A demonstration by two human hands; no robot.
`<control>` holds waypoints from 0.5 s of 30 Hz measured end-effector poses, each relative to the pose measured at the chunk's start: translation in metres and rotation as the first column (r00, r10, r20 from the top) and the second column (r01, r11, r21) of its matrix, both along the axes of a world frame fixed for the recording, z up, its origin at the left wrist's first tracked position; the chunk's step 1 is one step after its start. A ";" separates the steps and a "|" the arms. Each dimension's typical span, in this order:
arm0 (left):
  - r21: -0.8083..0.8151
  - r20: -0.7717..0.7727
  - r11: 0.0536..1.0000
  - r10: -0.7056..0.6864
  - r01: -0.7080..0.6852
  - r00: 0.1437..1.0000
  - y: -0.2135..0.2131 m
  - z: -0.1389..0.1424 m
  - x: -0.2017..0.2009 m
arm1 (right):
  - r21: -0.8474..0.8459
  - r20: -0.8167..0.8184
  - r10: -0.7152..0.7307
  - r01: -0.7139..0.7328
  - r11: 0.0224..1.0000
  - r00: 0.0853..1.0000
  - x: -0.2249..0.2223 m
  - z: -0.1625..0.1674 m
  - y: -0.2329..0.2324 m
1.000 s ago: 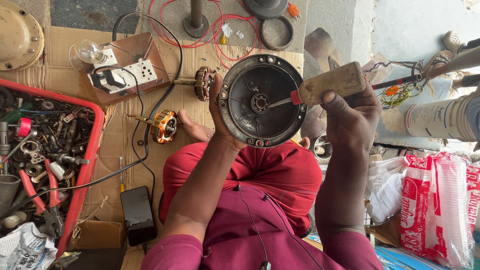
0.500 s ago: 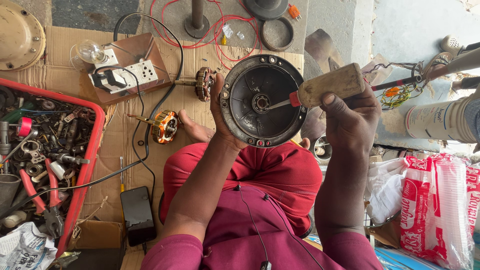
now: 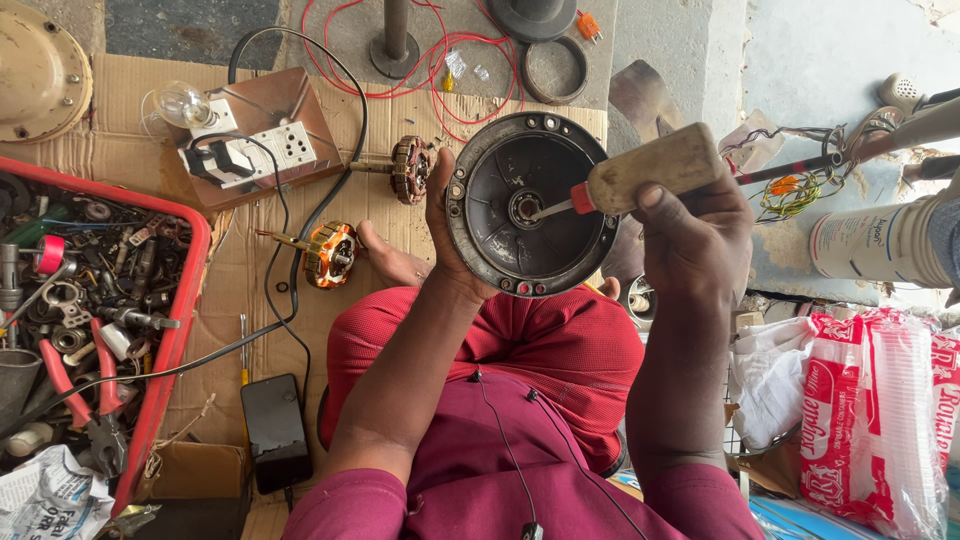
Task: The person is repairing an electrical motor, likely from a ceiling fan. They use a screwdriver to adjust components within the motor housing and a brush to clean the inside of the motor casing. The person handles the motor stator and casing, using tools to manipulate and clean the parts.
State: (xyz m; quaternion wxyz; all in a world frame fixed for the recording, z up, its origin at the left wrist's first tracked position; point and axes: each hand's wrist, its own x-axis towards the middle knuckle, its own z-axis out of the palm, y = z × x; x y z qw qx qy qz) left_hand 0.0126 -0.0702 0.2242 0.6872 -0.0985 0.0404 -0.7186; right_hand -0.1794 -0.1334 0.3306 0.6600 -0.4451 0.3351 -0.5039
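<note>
Little change is seen against the frames taken a second and half a second earlier. The motor cover is held at the same place, above the knees and in front of the chest, with its hollow side facing the camera. The screwdriver has stayed on the same line, its tip still at the central bearing seat. The work at the hub is therefore judged to be continuing, with no part yet freed or shifted.

The cover is gripped at its left rim by the left hand. The thumb is laid over the front edge; the fingers are hidden behind the cover, so the full closure cannot be told, but the rim is clearly pinched. The forearm rises steeply from the lap, wrist straight.

The wooden handle is enclosed by the right hand, fingers wrapped tightly and the thumb pressed on its upper side. The handle slopes up to the right; the shaft points down-left into the hub. The right forearm is held almost vertical.

On the cardboard beyond the cover lie a copper-wound stator, a rotor on its shaft and a switch board. A red tray of tools stands to the left.
</note>
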 end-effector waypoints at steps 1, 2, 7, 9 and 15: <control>0.034 0.014 0.999 0.002 -0.003 1.000 -0.001 -0.001 0.000 | 0.006 0.006 0.001 -0.001 1.000 1.000 0.002 -0.001 -0.003; 0.064 0.030 0.998 0.001 -0.003 1.000 -0.002 -0.001 -0.001 | 0.011 -0.035 0.001 -0.001 1.000 0.999 0.005 -0.004 -0.005; 0.163 0.130 0.986 0.023 -0.044 0.991 -0.002 0.000 -0.006 | 0.080 -0.514 -0.124 0.191 0.978 0.849 0.009 -0.018 -0.006; 0.180 0.157 0.982 0.025 -0.054 0.987 0.001 -0.002 -0.007 | 0.212 -0.295 -0.108 0.175 0.961 0.950 0.005 -0.026 -0.008; 0.207 0.176 0.977 0.022 -0.059 0.984 0.014 -0.021 -0.001 | 0.557 0.128 -0.210 0.105 0.824 0.969 -0.033 -0.077 -0.031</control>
